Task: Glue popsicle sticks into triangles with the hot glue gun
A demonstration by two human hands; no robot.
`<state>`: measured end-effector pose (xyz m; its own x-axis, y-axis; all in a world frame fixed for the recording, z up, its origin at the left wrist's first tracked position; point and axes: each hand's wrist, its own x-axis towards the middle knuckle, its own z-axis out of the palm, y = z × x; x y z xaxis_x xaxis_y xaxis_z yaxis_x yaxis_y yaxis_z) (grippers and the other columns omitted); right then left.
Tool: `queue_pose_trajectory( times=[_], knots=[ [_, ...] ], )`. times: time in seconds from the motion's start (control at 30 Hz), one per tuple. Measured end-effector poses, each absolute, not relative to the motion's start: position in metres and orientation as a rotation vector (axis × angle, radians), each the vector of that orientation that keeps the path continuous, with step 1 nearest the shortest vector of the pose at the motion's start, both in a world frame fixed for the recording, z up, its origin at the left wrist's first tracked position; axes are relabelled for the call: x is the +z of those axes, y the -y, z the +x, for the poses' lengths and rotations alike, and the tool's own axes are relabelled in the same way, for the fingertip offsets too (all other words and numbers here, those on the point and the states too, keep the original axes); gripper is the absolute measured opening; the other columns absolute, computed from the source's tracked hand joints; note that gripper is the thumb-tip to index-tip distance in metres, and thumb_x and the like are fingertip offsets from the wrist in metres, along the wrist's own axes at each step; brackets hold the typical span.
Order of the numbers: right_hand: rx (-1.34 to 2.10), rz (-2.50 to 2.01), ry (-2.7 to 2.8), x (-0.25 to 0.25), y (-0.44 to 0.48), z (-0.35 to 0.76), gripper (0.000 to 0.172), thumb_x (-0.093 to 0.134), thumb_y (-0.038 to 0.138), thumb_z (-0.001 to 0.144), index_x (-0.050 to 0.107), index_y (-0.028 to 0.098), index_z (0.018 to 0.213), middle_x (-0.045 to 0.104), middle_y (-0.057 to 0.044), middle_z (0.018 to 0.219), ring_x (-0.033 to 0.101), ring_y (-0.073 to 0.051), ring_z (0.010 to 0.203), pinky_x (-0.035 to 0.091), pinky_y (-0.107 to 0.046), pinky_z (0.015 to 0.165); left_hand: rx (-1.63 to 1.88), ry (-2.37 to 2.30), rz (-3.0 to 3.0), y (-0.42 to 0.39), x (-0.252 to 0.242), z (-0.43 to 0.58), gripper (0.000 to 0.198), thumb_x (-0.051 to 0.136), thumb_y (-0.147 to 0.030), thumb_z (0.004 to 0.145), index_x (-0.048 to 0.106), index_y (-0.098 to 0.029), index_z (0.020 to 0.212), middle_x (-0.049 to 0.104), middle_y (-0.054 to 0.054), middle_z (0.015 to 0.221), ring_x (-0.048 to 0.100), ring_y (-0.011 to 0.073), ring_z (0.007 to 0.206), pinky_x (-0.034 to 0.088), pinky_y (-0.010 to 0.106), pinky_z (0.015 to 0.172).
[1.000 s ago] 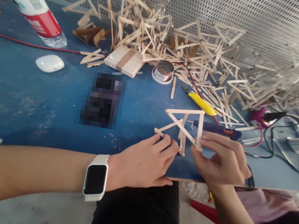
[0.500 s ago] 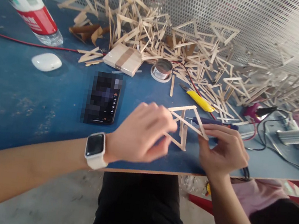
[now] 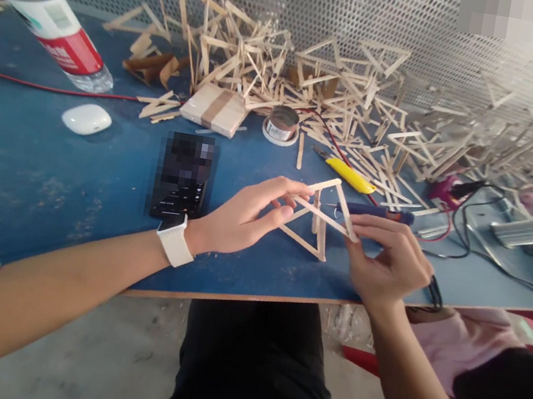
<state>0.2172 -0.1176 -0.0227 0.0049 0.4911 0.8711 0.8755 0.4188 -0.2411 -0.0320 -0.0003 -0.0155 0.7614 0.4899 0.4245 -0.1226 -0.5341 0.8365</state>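
A small frame of wooden craft sticks point(image 3: 320, 215), joined in triangles, is between my hands above the blue table. My right hand point(image 3: 388, 259) pinches its right corner between thumb and fingers. At its left corner is my left hand point(image 3: 256, 215), fingers stretched forward and thumb below, around the stick ends; the fingertips seem to touch the upper stick. Behind the frame lies a dark blue pen-like tool point(image 3: 370, 211) with a thin metal tip, partly hidden by my right hand. A yellow utility knife point(image 3: 350, 175) rests just beyond it.
A heap of loose craft sticks point(image 3: 249, 55) lines the mesh panel. Nearer are a wrapped stick bundle point(image 3: 216, 108), a small round tin point(image 3: 282, 124), a phone point(image 3: 183, 179), a white case point(image 3: 87, 119) and a water bottle point(image 3: 65, 33). Cables and a solder spool point(image 3: 527, 232) lie right. A co-worker's pink sleeve point(image 3: 466, 346) shows.
My left hand has turned and its fingers have extended to the frame's left corner. My right hand keeps its pinch; the frame has shifted slightly left in view.
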Motion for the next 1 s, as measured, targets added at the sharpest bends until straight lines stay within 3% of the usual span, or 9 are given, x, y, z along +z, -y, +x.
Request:
queue_pose_trajectory(
  times=[0.2, 0.37, 0.57, 0.8, 1.0],
  knots=[
    [-0.42, -1.233, 1.637, -0.021, 0.121, 0.22, 0.024, 0.083, 0.004, 0.087, 0.077, 0.025, 0.098, 0.085, -0.001, 0.093, 0.083, -0.021, 0.084, 0.066, -0.036, 0.081, 0.812, -0.238, 2.006, -0.001, -0.019, -0.031, 0.04, 0.054, -0.033, 0.115, 0.059, -0.029, 0.155, 0.064, 0.009, 0.157, 0.066, 0.0235, 0.139, 0.061, 0.035, 0.11],
    [-0.346, -1.483, 1.567, -0.02, 0.14, 0.221, 0.017, 0.088, 0.013, 0.088, 0.08, 0.026, 0.096, 0.083, 0.002, 0.086, 0.082, -0.019, 0.079, 0.064, -0.03, 0.075, 0.805, -0.227, 1.972, 0.003, -0.019, -0.032, 0.043, 0.056, -0.032, 0.115, 0.058, -0.03, 0.158, 0.062, 0.01, 0.158, 0.073, 0.0213, 0.13, 0.064, 0.033, 0.108],
    [0.008, -1.601, 1.333, -0.027, 0.161, 0.211, 0.014, 0.094, 0.025, 0.085, 0.082, 0.025, 0.093, 0.082, 0.0, 0.083, 0.079, -0.018, 0.069, 0.064, -0.028, 0.061, 0.783, -0.243, 2.011, 0.004, -0.017, -0.033, 0.046, 0.057, -0.031, 0.114, 0.056, -0.031, 0.16, 0.061, 0.01, 0.16, 0.075, 0.0209, 0.129, 0.066, 0.032, 0.105],
    [0.407, -1.478, 1.184, -0.023, 0.165, 0.196, 0.013, 0.091, 0.02, 0.084, 0.079, 0.021, 0.085, 0.083, -0.004, 0.082, 0.08, -0.018, 0.066, 0.07, -0.027, 0.063, 0.777, -0.258, 2.058, 0.005, -0.016, -0.034, 0.047, 0.057, -0.032, 0.113, 0.055, -0.031, 0.161, 0.062, 0.011, 0.161, 0.074, 0.0225, 0.129, 0.066, 0.037, 0.108],
    [0.475, -1.513, 1.179, -0.022, 0.165, 0.191, 0.015, 0.093, 0.022, 0.082, 0.078, 0.021, 0.082, 0.084, -0.006, 0.083, 0.082, -0.021, 0.071, 0.07, -0.028, 0.066, 0.761, -0.27, 2.089, 0.005, -0.014, -0.033, 0.047, 0.055, -0.03, 0.114, 0.055, -0.031, 0.161, 0.059, 0.011, 0.165, 0.074, 0.0214, 0.128, 0.065, 0.036, 0.11]
  ],
)
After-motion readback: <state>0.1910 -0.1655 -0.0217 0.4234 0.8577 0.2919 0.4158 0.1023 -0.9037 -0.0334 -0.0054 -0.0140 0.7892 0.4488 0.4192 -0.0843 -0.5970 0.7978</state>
